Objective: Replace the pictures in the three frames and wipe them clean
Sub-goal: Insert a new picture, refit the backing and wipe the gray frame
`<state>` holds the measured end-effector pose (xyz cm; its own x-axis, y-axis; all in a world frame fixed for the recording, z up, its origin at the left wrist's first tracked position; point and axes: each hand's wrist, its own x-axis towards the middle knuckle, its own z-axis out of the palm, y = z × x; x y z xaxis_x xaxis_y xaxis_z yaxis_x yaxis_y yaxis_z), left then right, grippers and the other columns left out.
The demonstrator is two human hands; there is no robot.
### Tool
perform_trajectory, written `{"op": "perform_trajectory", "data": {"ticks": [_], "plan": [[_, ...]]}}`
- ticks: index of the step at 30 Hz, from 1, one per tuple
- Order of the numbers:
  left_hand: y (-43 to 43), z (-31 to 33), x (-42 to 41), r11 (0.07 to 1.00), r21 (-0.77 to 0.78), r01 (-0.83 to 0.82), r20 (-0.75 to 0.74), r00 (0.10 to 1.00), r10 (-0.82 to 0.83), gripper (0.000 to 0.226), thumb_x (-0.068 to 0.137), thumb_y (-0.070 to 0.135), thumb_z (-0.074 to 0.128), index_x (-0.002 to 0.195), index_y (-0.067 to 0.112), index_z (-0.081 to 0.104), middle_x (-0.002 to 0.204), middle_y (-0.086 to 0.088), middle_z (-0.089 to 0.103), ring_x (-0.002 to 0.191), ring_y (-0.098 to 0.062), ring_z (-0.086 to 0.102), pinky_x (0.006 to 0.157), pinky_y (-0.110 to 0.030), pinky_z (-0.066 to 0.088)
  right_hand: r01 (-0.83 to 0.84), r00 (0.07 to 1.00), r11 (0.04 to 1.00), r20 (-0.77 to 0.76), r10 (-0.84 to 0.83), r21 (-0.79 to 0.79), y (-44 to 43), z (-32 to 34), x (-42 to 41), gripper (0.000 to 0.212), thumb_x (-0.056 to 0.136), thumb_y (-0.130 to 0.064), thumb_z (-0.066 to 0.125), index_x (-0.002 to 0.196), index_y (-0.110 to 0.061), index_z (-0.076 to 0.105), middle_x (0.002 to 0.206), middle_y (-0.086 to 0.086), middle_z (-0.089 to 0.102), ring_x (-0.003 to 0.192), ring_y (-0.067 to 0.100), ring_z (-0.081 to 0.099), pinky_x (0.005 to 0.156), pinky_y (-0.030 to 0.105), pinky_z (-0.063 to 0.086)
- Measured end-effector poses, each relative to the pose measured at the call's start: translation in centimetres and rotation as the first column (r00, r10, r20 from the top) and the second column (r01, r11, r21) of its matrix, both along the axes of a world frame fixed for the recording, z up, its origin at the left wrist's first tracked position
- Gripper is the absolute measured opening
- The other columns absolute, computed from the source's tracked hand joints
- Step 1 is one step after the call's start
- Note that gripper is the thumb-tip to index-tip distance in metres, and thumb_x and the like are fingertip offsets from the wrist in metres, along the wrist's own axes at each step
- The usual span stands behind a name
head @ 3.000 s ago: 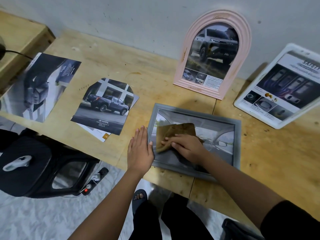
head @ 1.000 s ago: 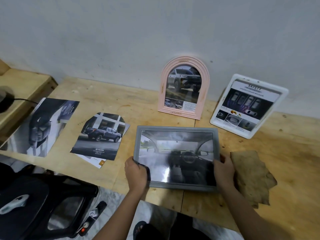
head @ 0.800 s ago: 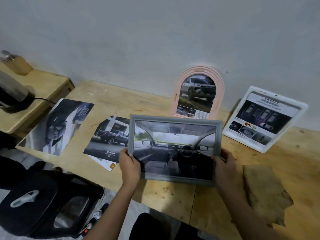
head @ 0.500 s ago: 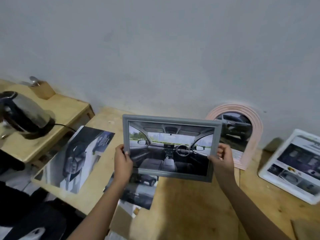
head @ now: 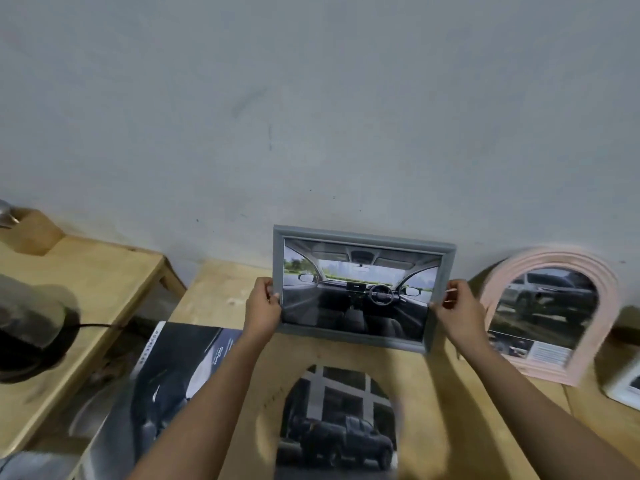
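Rightward, white frame (head: 623, 389) mostly cropped

Two bare forearms are seen entering from the bottom of the frame, one from the lower left and one from the lower right. No sleeve, watch, ring or bracelet is seen on either arm as far as the bottom edge. The left hand (head: 262, 304) and the right hand (head: 456, 308) are ungloved. The fingers are partly blurred, and pale fingernails are made out on the right hand near the centre right of the frame. Nothing else of the body is shown.
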<state>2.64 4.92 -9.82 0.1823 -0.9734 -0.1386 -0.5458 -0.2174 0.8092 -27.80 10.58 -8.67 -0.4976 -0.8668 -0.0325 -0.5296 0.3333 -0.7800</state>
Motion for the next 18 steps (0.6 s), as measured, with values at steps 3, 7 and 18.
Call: {"op": "perform_trajectory", "data": {"ticks": [3,7,18], "plan": [[-1.8,-0.4,-0.4,1.0,-0.002,0.03,-0.018,0.999,-0.03,0.017,0.094,0.003,0.04,0.109,0.005,0.048,0.094,-0.005,0.051,0.086,-0.023,0.048,0.066,-0.027,0.034,0.036,0.998,0.999,-0.043,-0.036,-0.002,-1.1,0.0,-0.1,0.034,0.08,-0.001,0.066,0.11,-0.002,0.051,0.099,0.018,0.064,0.085,0.026,0.057,0.075,0.031,0.045],[-3.2,-1.3,-0.8,0.998,-0.028,0.056,-0.062,0.996,-0.057,0.011,0.093,-0.001,0.039,0.093,0.007,0.045,0.08,-0.002,0.048,0.077,-0.019,0.045,0.058,-0.019,0.035,0.055,0.995,0.998,-0.081,-0.054,0.009,-2.0,-0.3,-0.1,0.03,0.081,0.001,0.063,0.108,-0.002,0.05,0.099,0.018,0.064,0.083,0.026,0.055,0.072,0.032,0.044],[-4.7,-2.9,-1.6,0.999,-0.035,-0.015,-0.087,0.996,0.012,0.025,0.086,-0.009,0.042,0.108,-0.002,0.051,0.103,-0.019,0.053,0.095,-0.029,0.05,0.068,-0.027,0.039,0.116,0.991,0.993,-0.061,-0.115,0.013,-2.3,-1.7,0.3,0.035,0.082,-0.001,0.064,0.114,-0.001,0.049,0.102,0.016,0.061,0.084,0.023,0.053,0.074,0.029,0.042]]}}
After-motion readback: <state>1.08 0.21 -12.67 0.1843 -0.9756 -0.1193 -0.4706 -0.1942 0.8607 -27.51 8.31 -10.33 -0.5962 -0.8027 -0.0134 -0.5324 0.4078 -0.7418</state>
